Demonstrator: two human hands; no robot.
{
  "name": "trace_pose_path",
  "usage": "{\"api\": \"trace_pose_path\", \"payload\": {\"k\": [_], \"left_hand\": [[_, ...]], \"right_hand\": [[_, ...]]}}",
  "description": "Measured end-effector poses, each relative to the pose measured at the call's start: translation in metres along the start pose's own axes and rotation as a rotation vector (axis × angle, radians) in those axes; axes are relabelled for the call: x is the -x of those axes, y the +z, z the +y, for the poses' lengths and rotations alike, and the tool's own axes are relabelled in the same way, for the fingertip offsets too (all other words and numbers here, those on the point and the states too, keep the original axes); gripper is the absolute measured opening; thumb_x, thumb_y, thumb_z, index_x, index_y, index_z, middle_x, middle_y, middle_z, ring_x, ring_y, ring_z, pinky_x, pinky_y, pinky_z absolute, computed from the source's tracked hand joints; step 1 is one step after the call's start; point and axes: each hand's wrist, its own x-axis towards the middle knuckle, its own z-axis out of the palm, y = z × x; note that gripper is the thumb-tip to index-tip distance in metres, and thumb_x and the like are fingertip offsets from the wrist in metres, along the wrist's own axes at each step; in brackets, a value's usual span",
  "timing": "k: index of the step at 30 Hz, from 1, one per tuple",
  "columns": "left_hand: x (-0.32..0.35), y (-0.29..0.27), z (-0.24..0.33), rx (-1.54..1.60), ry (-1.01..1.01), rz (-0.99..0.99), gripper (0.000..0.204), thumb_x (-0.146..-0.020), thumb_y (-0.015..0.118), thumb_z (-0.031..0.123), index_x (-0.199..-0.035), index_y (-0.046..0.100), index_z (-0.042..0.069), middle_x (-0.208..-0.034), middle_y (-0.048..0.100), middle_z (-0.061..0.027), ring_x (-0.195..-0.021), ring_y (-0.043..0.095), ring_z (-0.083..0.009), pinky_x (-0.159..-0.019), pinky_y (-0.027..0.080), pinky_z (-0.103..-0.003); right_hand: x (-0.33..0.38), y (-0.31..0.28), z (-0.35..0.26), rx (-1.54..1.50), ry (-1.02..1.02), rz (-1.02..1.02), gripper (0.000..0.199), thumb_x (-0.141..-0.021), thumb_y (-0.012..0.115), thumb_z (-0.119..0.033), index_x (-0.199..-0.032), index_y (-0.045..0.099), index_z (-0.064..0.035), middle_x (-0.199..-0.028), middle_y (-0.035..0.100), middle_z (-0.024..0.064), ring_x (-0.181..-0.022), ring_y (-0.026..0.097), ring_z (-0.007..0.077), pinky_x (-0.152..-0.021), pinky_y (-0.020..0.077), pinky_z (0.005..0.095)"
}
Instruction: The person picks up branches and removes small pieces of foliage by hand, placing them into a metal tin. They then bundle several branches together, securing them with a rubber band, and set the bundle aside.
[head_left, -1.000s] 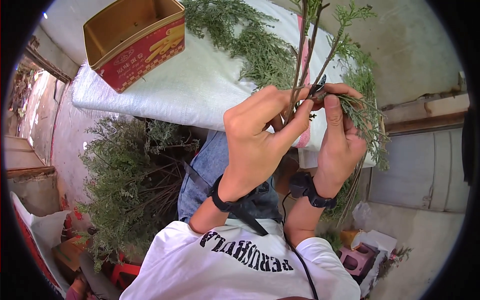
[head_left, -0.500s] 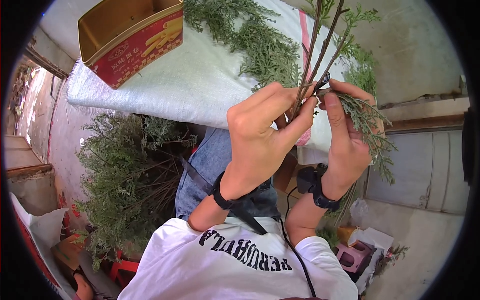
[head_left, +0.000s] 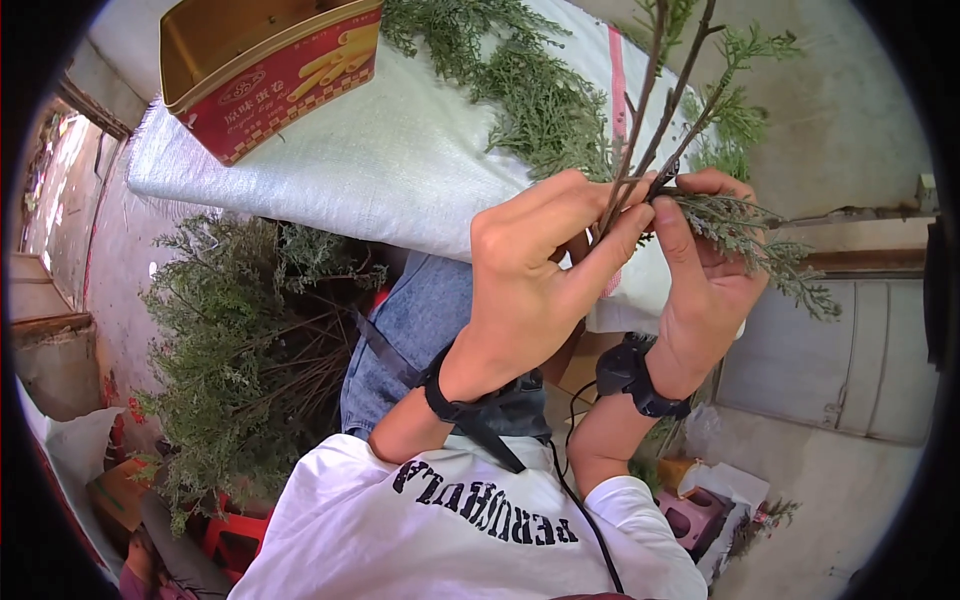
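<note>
Woody stems held in two hands above a white woven sheet

Nearest, a person's white shirt fills the bottom of the frame. At centre, the left hand grasps the brown stems between thumb and fingers; they rise toward the top edge, right of centre. Just beside it, the right hand pinches a green sprig against them. Beyond, the sheet bears an open red tin at upper left and cut greenery at upper centre. Lower down, leafy branches are heaped at left. Farther off, a pale grey panel stands at right.
</note>
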Motion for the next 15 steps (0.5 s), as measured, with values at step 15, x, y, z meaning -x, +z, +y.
{"api": "trace_pose_path", "payload": {"k": [15], "left_hand": [[0.002,0.004,0.000,0.059,-0.041,0.046,0.025,-0.082,0.076,-0.002,-0.107,0.077,-0.001,-0.073,0.066,-0.0061,-0.052,0.054,-0.0082,-0.046,0.039,-0.024]], "right_hand": [[0.004,-0.001,0.013,-0.271,0.017,0.079,0.028,-0.091,0.073,0.002,-0.116,0.059,0.0029,-0.098,0.070,0.0113,-0.087,0.070,0.0162,-0.081,0.0577,0.0315]]}}
